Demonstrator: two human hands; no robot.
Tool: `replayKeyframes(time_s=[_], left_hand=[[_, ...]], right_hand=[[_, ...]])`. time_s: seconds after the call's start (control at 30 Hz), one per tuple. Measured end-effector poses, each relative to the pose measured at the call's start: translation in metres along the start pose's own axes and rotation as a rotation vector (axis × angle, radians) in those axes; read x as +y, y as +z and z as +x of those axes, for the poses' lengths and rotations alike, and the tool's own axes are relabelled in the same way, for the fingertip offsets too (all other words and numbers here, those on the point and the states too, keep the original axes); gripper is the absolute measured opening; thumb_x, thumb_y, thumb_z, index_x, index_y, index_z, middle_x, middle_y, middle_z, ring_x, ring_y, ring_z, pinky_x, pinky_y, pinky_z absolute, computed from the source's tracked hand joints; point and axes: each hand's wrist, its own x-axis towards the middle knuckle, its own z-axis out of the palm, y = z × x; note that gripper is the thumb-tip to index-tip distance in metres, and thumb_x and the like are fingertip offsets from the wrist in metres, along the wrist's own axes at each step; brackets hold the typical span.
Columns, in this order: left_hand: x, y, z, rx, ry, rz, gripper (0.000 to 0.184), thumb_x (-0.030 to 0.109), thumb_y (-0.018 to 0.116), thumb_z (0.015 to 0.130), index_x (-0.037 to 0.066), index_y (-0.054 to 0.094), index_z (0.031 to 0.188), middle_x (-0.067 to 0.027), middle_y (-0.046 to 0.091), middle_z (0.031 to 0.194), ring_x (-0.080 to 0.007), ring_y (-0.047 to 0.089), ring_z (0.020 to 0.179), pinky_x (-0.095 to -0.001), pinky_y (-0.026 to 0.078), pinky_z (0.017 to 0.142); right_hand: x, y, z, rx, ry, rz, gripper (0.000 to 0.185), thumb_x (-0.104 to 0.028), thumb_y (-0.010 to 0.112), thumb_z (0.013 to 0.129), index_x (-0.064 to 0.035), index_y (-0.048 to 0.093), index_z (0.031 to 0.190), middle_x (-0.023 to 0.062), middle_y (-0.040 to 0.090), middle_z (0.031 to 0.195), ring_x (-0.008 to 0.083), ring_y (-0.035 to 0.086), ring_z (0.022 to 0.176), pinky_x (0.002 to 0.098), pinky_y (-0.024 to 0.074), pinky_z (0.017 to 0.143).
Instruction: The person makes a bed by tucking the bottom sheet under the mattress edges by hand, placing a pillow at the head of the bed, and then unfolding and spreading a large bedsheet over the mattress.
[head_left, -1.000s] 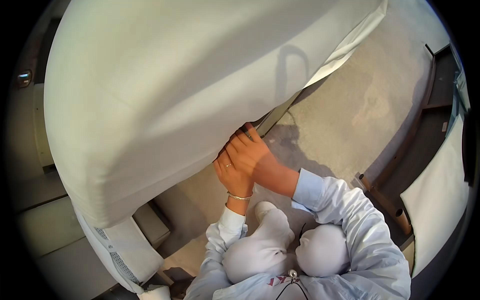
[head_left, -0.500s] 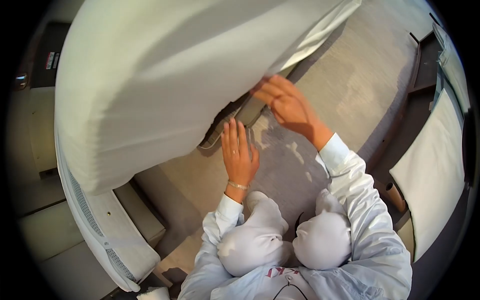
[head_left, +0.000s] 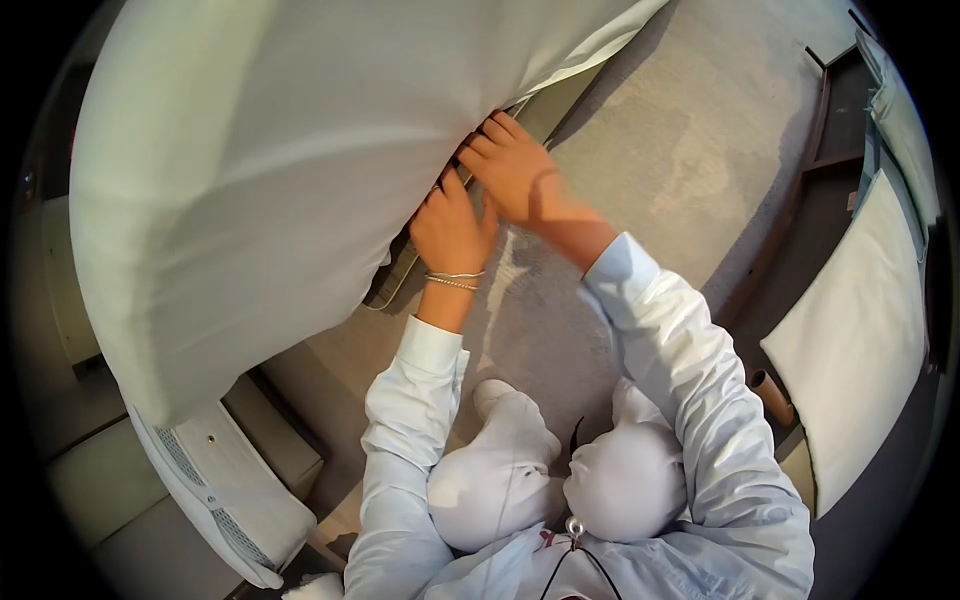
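A white bed sheet [head_left: 270, 190] drapes over the mattress [head_left: 255, 490], whose bare padded corner with mesh strips shows at the lower left. My left hand [head_left: 450, 235], with thin bracelets at the wrist, has its fingers closed at the sheet's lower edge. Just beyond it, my right hand [head_left: 512, 172] curls its fingers over the same edge, the two hands close together. Folds in the sheet run toward my fingers. Below the edge, part of the bed base [head_left: 395, 280] shows as a dark gap with a pale rim. My fingertips are partly hidden there.
Carpeted floor [head_left: 690, 150] lies beyond and beneath my hands. On the right, a dark wooden frame [head_left: 770, 270] carries a white cushion-like panel [head_left: 850, 340], with a brown tube [head_left: 772, 397] beside it. A box-like base [head_left: 275, 420] stands under the mattress corner.
Both hands have moved up and left to the sheet's edge and closed there; before, they were held flatter, with the left below the edge. The sheet is now creased at my fingers.
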Motion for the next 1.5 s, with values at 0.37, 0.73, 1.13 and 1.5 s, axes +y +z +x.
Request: replayKeyframes(time_s=[0.37, 0.73, 1.13, 1.5], left_hand=[[-0.003, -0.006, -0.011, 0.084, 0.089, 0.056, 0.059, 0.024, 0.060, 0.073, 0.002, 0.041, 0.123, -0.0215, 0.053, 0.107, -0.0347, 0.052, 0.097, -0.0418, 0.042, 0.080], [0.005, 0.011, -0.003, 0.192, 0.104, 0.145, 0.060, 0.022, 0.061, 0.072, 0.006, 0.040, 0.126, -0.0185, 0.053, 0.108, -0.0328, 0.055, 0.090, -0.0404, 0.045, 0.075], [-0.018, -0.005, -0.042, 0.182, 0.171, 0.024, 0.064, 0.015, 0.059, 0.069, 0.008, 0.039, 0.129, -0.0147, 0.047, 0.122, -0.0292, 0.046, 0.110, -0.0416, 0.035, 0.093], [-0.096, -0.023, -0.150, 0.396, -0.164, -0.423, 0.029, 0.017, 0.052, 0.080, 0.003, 0.055, 0.105, -0.0128, 0.054, 0.106, -0.0252, 0.052, 0.097, -0.0374, 0.042, 0.083]], right_hand=[[0.014, -0.027, -0.043, 0.258, 0.158, 0.147, 0.054, 0.004, 0.049, 0.067, -0.0019, 0.047, 0.121, 0.0102, 0.045, 0.127, 0.0260, 0.037, 0.122, 0.0366, 0.0270, 0.103], [0.005, -0.006, 0.014, 0.043, 0.280, -0.148, 0.050, -0.004, 0.054, 0.065, -0.0006, 0.049, 0.115, 0.0110, 0.049, 0.117, 0.0273, 0.034, 0.122, 0.0401, 0.0103, 0.109], [-0.024, -0.016, -0.034, 0.172, 0.174, 0.110, 0.060, 0.003, 0.056, 0.061, -0.0015, 0.045, 0.121, 0.0116, 0.045, 0.125, 0.0268, 0.034, 0.123, 0.0425, 0.0239, 0.104], [-0.109, -0.017, -0.040, -0.204, 0.219, 1.154, 0.040, 0.003, 0.056, 0.068, -0.0050, 0.056, 0.107, 0.0093, 0.056, 0.105, 0.0218, 0.053, 0.092, 0.0320, 0.0464, 0.075]])
